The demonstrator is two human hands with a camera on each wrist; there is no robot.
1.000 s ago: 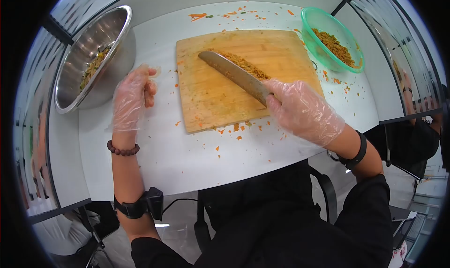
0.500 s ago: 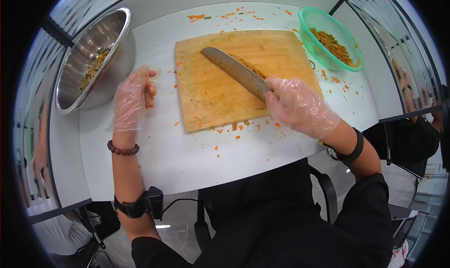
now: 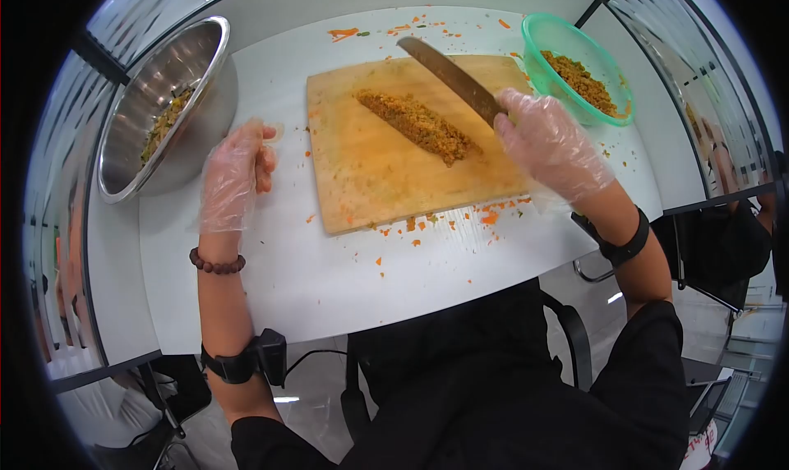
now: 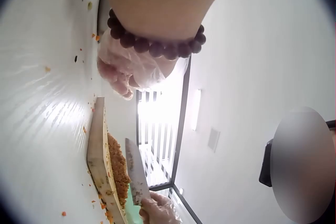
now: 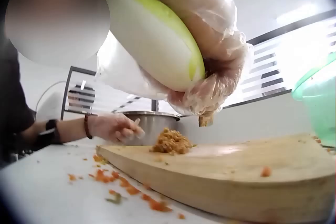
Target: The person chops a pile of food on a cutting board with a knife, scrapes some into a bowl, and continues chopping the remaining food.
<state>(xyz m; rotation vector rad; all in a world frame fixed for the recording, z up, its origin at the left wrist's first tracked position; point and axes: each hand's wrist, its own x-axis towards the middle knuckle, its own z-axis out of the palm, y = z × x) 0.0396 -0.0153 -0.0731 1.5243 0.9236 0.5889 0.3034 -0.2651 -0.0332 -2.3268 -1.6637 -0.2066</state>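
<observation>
My right hand (image 3: 555,145), in a clear plastic glove, grips a kitchen knife (image 3: 452,80) with food bits stuck to its broad blade. In the right wrist view, a rounded white-and-green handle (image 5: 152,40) shows beneath the palm. The blade is raised over the far right part of a wooden cutting board (image 3: 353,182). On the board lies a long diagonal mound of orange-brown minced food (image 3: 415,125), apart from the blade. My gloved left hand (image 3: 234,174) hangs loosely curled left of the board, beside the steel bowl, holding nothing.
A large steel bowl (image 3: 205,112) leans at the left with chopped food (image 3: 168,125) inside. At the back right stands a green plastic bowl (image 3: 534,39) with more mince (image 3: 579,80). Orange scraps (image 3: 491,218) litter the white table (image 3: 329,281) around the board. Panels enclose the sides.
The knife, first lying along the mound, has lifted and moved away to the upper right with my right hand. The whole mound now shows. My left hand stays put.
</observation>
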